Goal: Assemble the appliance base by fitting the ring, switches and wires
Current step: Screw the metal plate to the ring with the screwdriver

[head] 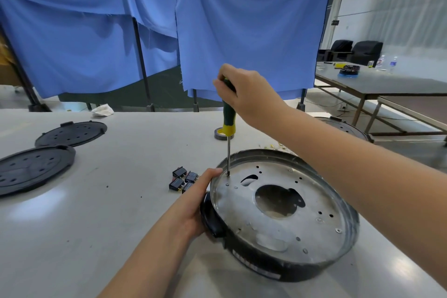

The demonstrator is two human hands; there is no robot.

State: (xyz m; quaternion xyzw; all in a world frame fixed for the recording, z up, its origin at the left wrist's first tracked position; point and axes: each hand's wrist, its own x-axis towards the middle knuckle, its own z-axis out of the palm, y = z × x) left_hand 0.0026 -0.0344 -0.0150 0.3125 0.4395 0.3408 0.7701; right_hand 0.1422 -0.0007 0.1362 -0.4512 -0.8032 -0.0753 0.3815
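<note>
The appliance base (285, 213) lies on the grey table (108, 225), metal plate facing up; the left hand (193, 205) grips its left rim and black side; the right hand (244, 94) grasps the handle of an upright screwdriver (228, 118), tip seated at a hole near the plate's left edge; four black switches (182, 179) lie just beside the left hand; two black perforated covers (48, 150) rest well apart at left.
</note>
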